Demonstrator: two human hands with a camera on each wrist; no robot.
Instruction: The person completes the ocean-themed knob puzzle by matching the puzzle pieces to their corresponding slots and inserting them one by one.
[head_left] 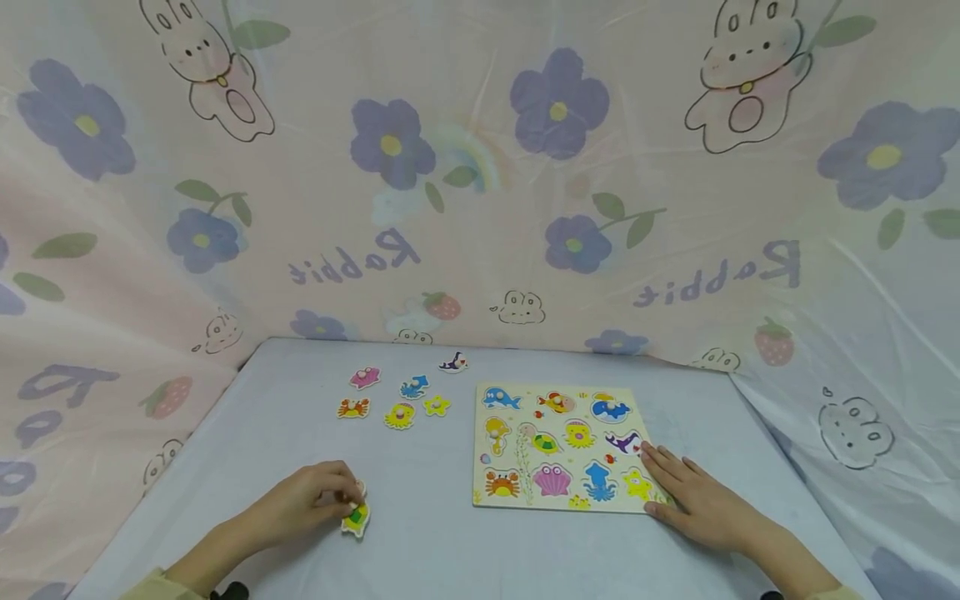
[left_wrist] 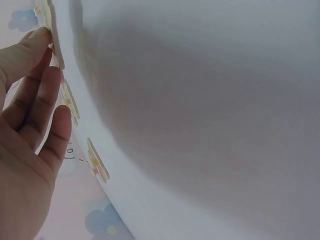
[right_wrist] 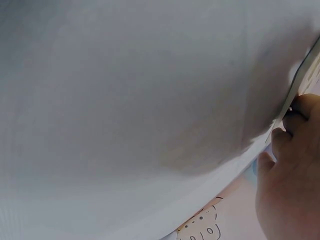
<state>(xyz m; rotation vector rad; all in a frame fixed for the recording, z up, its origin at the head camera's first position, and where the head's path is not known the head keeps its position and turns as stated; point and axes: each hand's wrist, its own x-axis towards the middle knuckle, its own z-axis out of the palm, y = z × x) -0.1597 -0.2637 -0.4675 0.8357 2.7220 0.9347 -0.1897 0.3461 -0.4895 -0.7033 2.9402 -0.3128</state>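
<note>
My left hand (head_left: pixel 303 502) pinches a green and yellow turtle puzzle piece (head_left: pixel 357 522) between thumb and fingers, low over the left part of the table. The left wrist view shows that turtle piece (left_wrist: pixel 56 45) edge-on at the fingertips. A cream peg puzzle board (head_left: pixel 528 500) with sea animal pictures lies right of centre. My right hand (head_left: pixel 703 505) rests at its right edge, fingers extended and fingertips on the rim beside the purple and yellow pictures. In the right wrist view the board's edge (right_wrist: pixel 304 70) runs under the fingers of the right hand (right_wrist: pixel 292 165).
Loose pieces lie at the back left: a pink shell (head_left: pixel 365 377), a crab (head_left: pixel 353 407), a blue squid (head_left: pixel 414 387), a yellow octopus (head_left: pixel 400 415), a starfish (head_left: pixel 437 406) and a purple piece (head_left: pixel 453 362). A printed curtain (head_left: pixel 480 208) hangs behind the white table (head_left: pixel 420 550).
</note>
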